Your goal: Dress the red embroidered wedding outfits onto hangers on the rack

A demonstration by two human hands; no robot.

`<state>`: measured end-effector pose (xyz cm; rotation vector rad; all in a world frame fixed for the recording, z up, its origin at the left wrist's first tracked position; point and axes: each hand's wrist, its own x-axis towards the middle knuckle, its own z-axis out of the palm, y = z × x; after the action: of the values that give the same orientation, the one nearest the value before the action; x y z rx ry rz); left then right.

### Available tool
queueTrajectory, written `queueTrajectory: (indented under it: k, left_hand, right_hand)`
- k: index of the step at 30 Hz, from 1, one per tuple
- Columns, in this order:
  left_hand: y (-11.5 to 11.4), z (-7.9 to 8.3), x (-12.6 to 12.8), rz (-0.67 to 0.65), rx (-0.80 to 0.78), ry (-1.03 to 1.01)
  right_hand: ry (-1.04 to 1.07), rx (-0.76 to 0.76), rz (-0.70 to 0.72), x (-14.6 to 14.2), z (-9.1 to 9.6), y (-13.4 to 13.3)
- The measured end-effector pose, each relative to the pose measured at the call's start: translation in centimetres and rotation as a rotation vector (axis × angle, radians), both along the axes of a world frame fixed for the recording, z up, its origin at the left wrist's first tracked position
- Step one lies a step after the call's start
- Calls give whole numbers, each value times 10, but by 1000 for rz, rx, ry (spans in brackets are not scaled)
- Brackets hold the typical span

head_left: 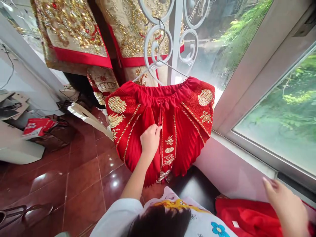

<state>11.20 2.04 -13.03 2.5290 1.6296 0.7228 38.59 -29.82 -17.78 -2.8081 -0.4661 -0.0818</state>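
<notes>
A red pleated skirt (pixel 187 131) with gold embroidery and beaded trim hangs by its gathered waistband from a wire hanger (pixel 170 66). A thin red drawstring (pixel 164 106) is tied in a bow at the middle of the waistband. My left hand (pixel 150 140) pinches the skirt's front near the left edge of the narrow embroidered panel; whether the hanging drawstring is also between the fingers, I cannot tell. Off to the right, my right hand (pixel 286 200) is curled, its fingertips mostly hidden, above a heap of red cloth (pixel 249 215) with a small white label.
The hanger hooks on a white scrollwork metal frame (pixel 175 39). Gold-beaded garments with red borders (pixel 81 52) hang behind, at left. A window (pixel 278 98) runs along the right. A dark seat-like surface (pixel 197 186) lies below the skirt. A red box (pixel 39 126) stands at far left.
</notes>
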Motion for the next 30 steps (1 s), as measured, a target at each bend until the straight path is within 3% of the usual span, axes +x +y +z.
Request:
queueTrajectory:
  k: [2, 4, 6, 7, 8, 10, 12, 13, 16, 18, 22, 26, 30]
  left_hand:
    - [-18, -30, -7, -64, -172, 118]
    - [-36, -59, -11, -108, -313, 210]
    - [-50, -77, -14, -144, -360, 241]
    - [-55, -78, -15, -162, -366, 247]
    - [-59, -74, -17, -185, -376, 262]
    - [-60, -50, -20, -247, -366, 283]
    - [-55, -12, -20, -293, -201, 229]
    - [-51, 8, -19, -295, -45, 171]
    - [-28, 56, -9, -257, 423, 92]
    - [-11, 67, -1, -313, 539, 145]
    - [12, 49, -2, -409, 505, 204]
    - [13, 28, -25, -447, 497, 247]
    - [10, 25, -30, -403, 460, 319]
  right_hand:
    - [15, 103, 167, -10, 10, 48]
    - [-91, 322, 485, -32, 34, 98]
    - [-307, 522, 857, -60, 67, 147]
    - [-413, 561, 1006, -74, 83, 170]
    - [-515, 558, 1147, -85, 99, 192]
    - [-655, 461, 1305, -101, 123, 232]
    - [-711, 353, 1327, -110, 136, 262]
    - [-722, 291, 1327, -112, 139, 272]
    - [-741, 147, 1307, -114, 142, 286]
    - [-765, 126, 1274, -115, 141, 288]
    - [-874, 163, 1356, -110, 132, 289]
    - [-896, 123, 1446, -101, 116, 282]
    - [-813, 77, 1550, -104, 114, 268]
